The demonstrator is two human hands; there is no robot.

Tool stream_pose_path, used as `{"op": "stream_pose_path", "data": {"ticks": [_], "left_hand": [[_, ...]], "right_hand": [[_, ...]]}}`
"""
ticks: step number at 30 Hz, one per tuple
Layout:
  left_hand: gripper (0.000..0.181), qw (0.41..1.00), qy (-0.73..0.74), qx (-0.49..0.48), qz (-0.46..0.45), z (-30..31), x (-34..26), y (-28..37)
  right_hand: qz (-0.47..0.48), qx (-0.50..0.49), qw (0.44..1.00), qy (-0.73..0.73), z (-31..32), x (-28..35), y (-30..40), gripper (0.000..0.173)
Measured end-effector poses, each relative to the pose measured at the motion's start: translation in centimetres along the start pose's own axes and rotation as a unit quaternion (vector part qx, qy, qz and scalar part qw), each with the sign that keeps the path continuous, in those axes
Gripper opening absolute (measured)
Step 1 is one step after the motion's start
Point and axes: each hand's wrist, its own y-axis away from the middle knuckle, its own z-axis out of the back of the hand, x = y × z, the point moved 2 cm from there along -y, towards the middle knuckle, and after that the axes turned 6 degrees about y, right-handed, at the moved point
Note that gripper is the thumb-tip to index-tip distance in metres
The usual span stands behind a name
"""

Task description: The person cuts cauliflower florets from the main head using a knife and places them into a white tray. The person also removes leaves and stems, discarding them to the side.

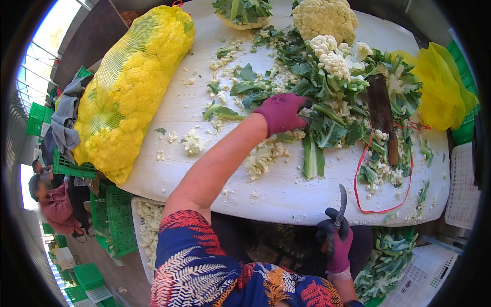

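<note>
My left hand (285, 113), in a purple glove with dark fingertips, reaches over the white table (184, 172). Its fingers are apart at the edge of a heap of cauliflower leaves (328, 132) and crumbs. In my right hand (337, 241), gloved alike and held low before the table edge, is a small knife with a curved blade (342, 203) pointing up. Trimmed cauliflower florets (333, 63) rest on the leaves beyond my left hand. Nearer to me lie a loose floret piece (193, 142) and a broken cluster (261, 159).
A filled yellow mesh sack (130, 92) lies left. A cleaver (379, 103) and red string (356, 184) lie right, near an empty-looking yellow net (441, 88). Whole cauliflowers (324, 19) stand behind. Below are a floret crate (147, 226) and a leaf heap (387, 261). A person (59, 207) is at left.
</note>
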Motion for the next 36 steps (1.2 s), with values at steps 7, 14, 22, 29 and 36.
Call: {"op": "stream_pose_path", "data": {"ticks": [7, 14, 22, 29, 36], "left_hand": [[0.046, 0.873, -0.225, -0.413, 0.13, 8.1, 16.8, 1.1], [0.044, 0.894, -0.149, -0.272, 0.324, 9.8, 23.6, -1.3], [0.034, 0.973, 0.017, -0.206, 0.099, 6.0, 13.6, -0.9], [0.036, 0.886, 0.424, -0.181, 0.048, 5.6, 3.8, 13.8], [0.027, 0.867, 0.334, -0.163, 0.332, 2.5, 2.0, 33.9]], "right_hand": [[-0.038, -0.016, 0.999, 0.032, -0.4, 0.4, 0.2, 0.038], [-0.041, -0.018, 0.999, 0.01, -0.4, 0.0, -0.2, 0.036], [-0.039, -0.02, 0.999, 0.026, -0.8, 0.6, 0.4, 0.037], [-0.016, 0.012, 1.0, 0.019, -1.1, 0.3, 0.4, 0.038], [0.019, 0.068, 0.997, 0.019, -0.4, -1.3, 0.6, 0.04]]}}
